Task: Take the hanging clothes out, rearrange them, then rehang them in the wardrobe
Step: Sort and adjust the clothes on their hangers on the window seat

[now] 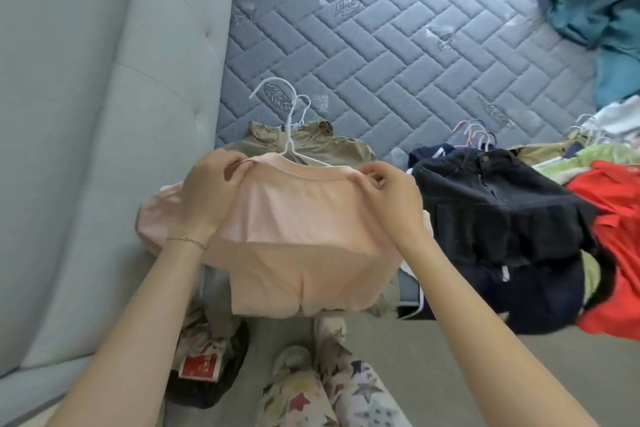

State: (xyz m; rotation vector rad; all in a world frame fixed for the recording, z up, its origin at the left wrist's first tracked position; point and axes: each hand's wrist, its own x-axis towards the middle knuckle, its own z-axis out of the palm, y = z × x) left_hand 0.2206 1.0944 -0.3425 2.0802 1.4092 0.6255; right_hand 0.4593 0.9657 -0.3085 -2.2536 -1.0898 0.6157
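- mattress (398, 45): quilted, bare for a wide stretch beyond the pink top; that's the open room for laying things out. Its near edge runs under the top, whose lower half hangs over it toward the floor.
- grey padded headboard (104, 114): a wall left of the pink top, close to the left elbow. No swing room that side.
- clothes pile: black garment (495, 198) and red garment (616, 218) right of the pink top, with hanger hooks (474, 135) sticking out behind. Tight on that side, so there's a snag risk.
- pink top (298, 236): the task item, on the mattress edge over a khaki garment (311, 146).
- left hand (207, 191): pinches the left shoulder seam of the pink top.
- right hand (391, 194): fingers curled, pinching the right shoulder seam.
- white hanger (287, 107): hook pokes out beyond the pink top's collar; a second hook sits just beside it.
- Step, my read: rearranging, squaring the top's shoulders on the hanger. Next needs one hand on the hook, then a straight lift clear of the khaki piece's hanger. Wardrobe is not in view.
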